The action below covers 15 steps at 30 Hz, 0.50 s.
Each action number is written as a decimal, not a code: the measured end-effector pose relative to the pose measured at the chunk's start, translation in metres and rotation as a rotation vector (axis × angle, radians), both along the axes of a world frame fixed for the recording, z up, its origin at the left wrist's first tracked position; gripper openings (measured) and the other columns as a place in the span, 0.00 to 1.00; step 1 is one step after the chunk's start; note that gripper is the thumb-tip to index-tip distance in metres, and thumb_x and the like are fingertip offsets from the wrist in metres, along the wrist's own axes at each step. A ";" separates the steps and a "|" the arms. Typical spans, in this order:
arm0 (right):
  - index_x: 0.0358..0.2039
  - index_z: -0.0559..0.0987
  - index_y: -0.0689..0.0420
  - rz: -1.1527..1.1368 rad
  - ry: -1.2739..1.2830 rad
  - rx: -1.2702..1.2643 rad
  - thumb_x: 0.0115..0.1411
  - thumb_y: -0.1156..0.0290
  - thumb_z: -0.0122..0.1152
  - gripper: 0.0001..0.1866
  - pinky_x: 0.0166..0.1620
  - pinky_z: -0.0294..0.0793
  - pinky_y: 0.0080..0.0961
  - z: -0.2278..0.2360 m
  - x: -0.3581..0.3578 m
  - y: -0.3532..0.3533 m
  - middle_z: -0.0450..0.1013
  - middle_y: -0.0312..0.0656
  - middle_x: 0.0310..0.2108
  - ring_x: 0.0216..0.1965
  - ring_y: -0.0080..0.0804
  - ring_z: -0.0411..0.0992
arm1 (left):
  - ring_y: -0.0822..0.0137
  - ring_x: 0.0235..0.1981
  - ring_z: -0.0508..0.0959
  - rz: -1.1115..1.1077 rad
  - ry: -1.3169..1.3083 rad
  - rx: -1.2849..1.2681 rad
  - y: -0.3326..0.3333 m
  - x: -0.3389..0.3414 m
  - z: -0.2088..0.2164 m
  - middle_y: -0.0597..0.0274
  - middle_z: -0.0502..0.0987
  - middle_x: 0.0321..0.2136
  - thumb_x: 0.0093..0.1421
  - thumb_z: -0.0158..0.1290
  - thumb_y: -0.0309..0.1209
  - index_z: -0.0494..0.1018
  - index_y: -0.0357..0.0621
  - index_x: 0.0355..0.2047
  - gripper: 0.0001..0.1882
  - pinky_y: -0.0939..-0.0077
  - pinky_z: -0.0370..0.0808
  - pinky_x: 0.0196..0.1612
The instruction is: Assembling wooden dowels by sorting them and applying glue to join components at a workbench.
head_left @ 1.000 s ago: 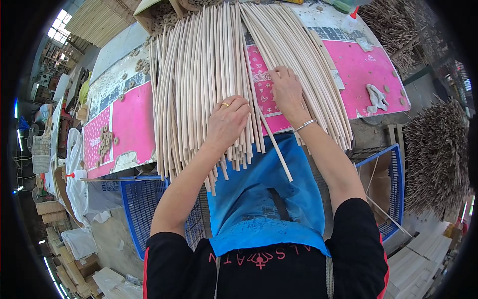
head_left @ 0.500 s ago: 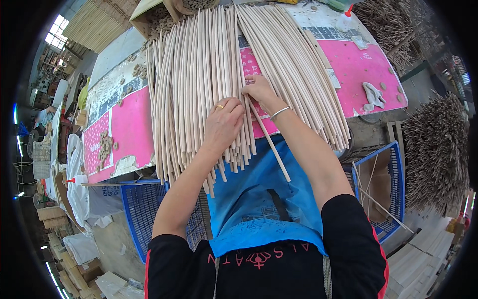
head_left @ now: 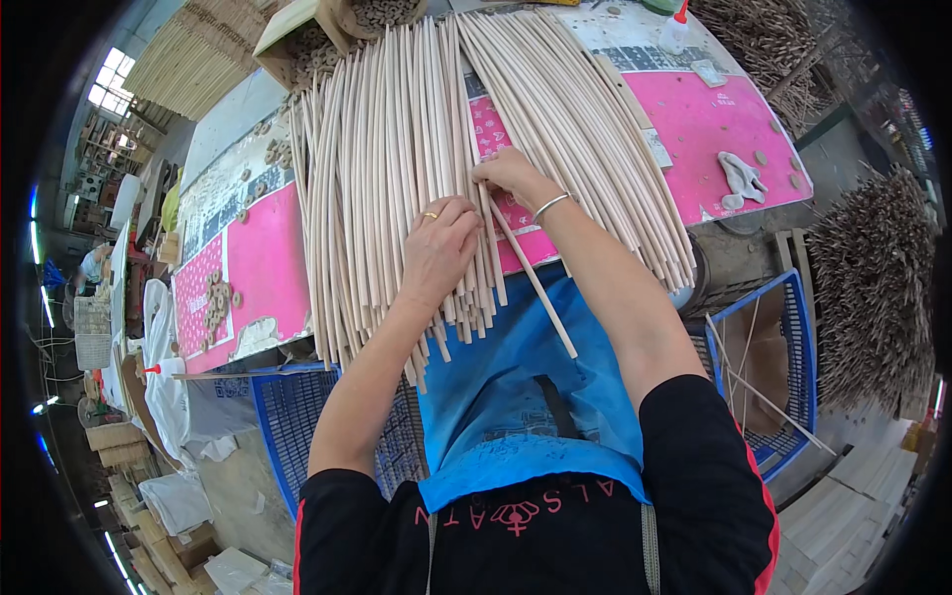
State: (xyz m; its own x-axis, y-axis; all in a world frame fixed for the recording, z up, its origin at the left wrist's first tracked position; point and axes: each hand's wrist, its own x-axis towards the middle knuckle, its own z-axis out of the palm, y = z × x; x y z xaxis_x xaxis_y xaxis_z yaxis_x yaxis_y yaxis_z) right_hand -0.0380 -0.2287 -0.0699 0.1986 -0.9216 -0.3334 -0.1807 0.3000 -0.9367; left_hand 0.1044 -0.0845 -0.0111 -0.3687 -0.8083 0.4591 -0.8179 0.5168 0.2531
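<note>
Many pale wooden rods lie side by side on the table in two groups, a left group [head_left: 382,169] and a right group [head_left: 585,139], with a narrow gap between them. My left hand [head_left: 439,248], a ring on one finger, rests on the near part of the left group, its fingers bent over the rods at that group's right edge. Just beyond it, my right hand [head_left: 514,177] pinches a single wooden rod [head_left: 535,283] that slants toward me over the table's front edge. My right fingertips, partly hidden, are beside the left group's edge.
Small round wooden pieces [head_left: 216,302] lie on the pink-topped table [head_left: 263,268]; more fill a wooden box [head_left: 288,28] at the back. A glove [head_left: 741,180] and a red-tipped bottle [head_left: 674,32] lie right. Blue crates [head_left: 805,347] stand below, and bundled sticks [head_left: 868,288] far right.
The view has shifted slightly. My right hand has come a little closer to the left group, still pinching the slanted rod. My left hand stays on the rods.
</note>
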 end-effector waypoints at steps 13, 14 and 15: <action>0.45 0.81 0.61 0.040 0.503 -0.319 0.47 0.63 0.69 0.25 0.51 0.78 0.40 0.007 -0.011 0.020 0.81 0.54 0.42 0.46 0.50 0.80 | 0.61 0.52 0.76 -0.036 -0.017 0.018 -0.004 -0.002 -0.002 0.66 0.79 0.43 0.58 0.56 0.27 0.79 0.47 0.34 0.04 0.62 0.72 0.54; 0.50 0.80 0.62 0.002 0.509 -0.313 0.46 0.64 0.70 0.29 0.52 0.78 0.37 0.003 -0.011 0.020 0.80 0.52 0.44 0.46 0.48 0.80 | 0.62 0.52 0.76 -0.033 -0.014 0.018 -0.006 -0.004 -0.003 0.67 0.79 0.43 0.58 0.57 0.27 0.79 0.47 0.34 0.04 0.63 0.72 0.54; 0.50 0.78 0.62 0.001 0.510 -0.269 0.46 0.63 0.71 0.31 0.52 0.78 0.37 0.007 -0.013 0.020 0.80 0.53 0.44 0.46 0.48 0.79 | 0.63 0.53 0.77 -0.024 -0.013 0.020 -0.005 -0.005 -0.002 0.68 0.79 0.42 0.57 0.57 0.27 0.78 0.48 0.34 0.04 0.63 0.72 0.55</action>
